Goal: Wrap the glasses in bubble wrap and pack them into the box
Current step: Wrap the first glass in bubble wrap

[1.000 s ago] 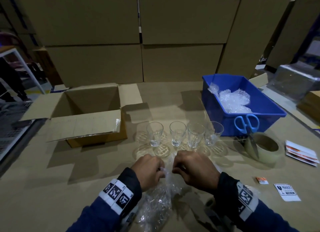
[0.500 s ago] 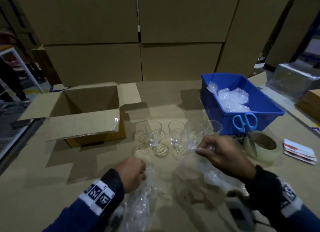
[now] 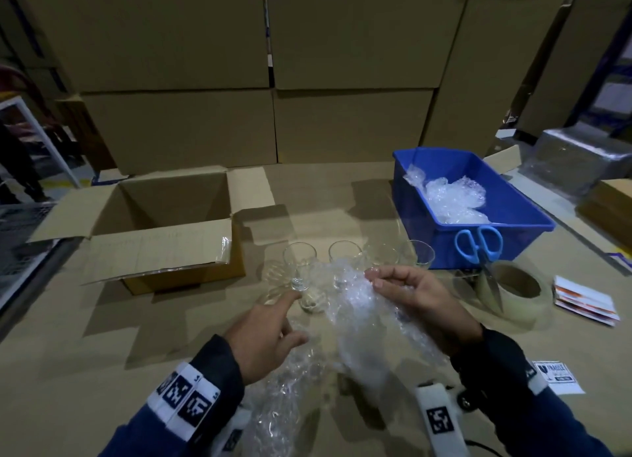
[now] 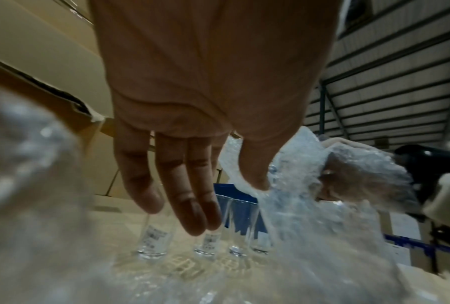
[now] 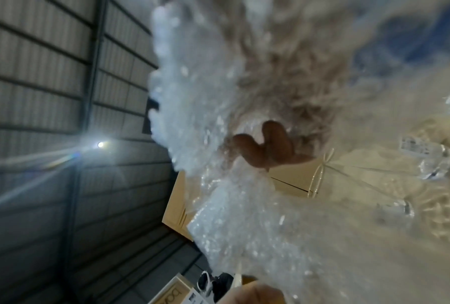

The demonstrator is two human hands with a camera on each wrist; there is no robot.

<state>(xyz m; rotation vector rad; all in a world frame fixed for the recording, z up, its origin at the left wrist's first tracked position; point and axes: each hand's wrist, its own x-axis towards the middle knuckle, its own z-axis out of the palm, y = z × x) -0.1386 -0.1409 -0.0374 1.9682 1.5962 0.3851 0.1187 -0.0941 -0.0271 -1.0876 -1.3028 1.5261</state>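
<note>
Clear, crinkly bubble wrap (image 3: 362, 316) hangs from the right hand (image 3: 420, 299), fingers pinching its top edge. The left hand (image 3: 263, 340) reaches, fingers spread, near the glasses (image 3: 301, 268) standing on the counter (image 3: 68, 371).

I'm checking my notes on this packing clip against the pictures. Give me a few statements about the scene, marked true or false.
1. The right hand holds a sheet of clear bubble wrap. True.
2. The left hand has a grip on a clear drinking glass. False: its fingers are straight and hold nothing, reaching toward the leftmost glass.
3. The open brown cardboard box already holds wrapped glasses. False: no glasses show inside it; all four stand on the table.
4. The blue-handled scissors rest across the roll of tan packing tape. True.
5. The blue plastic bin is empty. False: it holds more bubble wrap.
</note>
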